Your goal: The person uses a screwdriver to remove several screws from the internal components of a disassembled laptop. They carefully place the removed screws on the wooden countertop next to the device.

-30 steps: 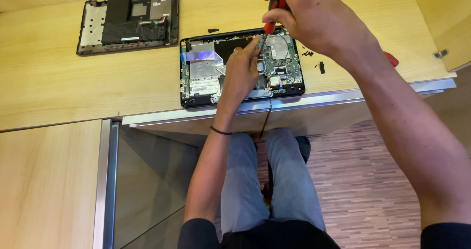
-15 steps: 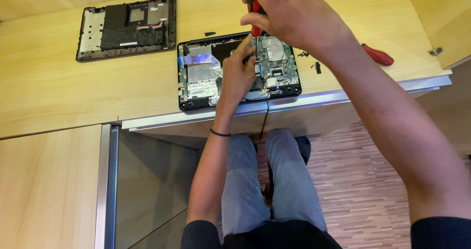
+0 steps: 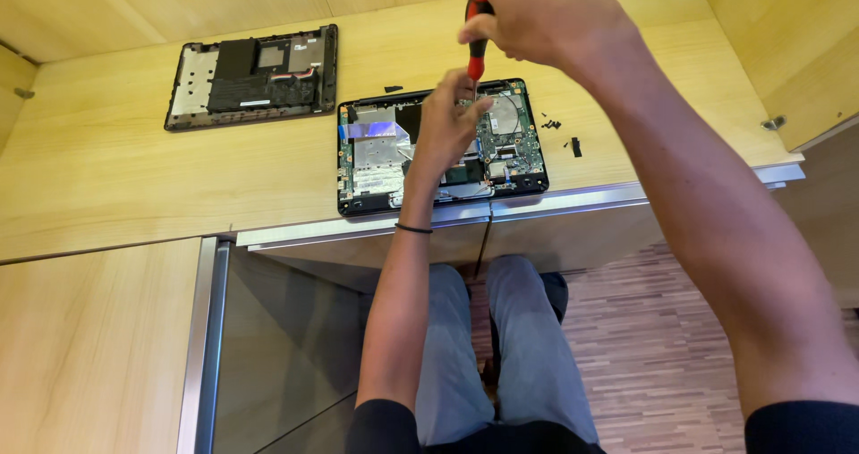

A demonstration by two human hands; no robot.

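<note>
An opened laptop base [image 3: 376,154], its circuit board and fan exposed, lies on the wooden desk [image 3: 116,195] near the front edge. My left hand [image 3: 445,125] rests on the board's middle, fingers pinched around the lower shaft of a red-and-black screwdriver [image 3: 475,38]. My right hand [image 3: 546,16] is closed around the screwdriver's handle from above, holding it nearly upright over the board. The tip is hidden by my left fingers.
The removed bottom cover [image 3: 252,76] lies inside-up at the back left of the desk. Small black screws [image 3: 550,124] and a black piece [image 3: 575,146] sit right of the laptop. A cable [image 3: 483,239] hangs off the desk edge above my knees.
The view has shifted, so the laptop sits lower and more central. My right hand with the screwdriver stays above the board; a second red-handled tool at the right is out of view now.
</note>
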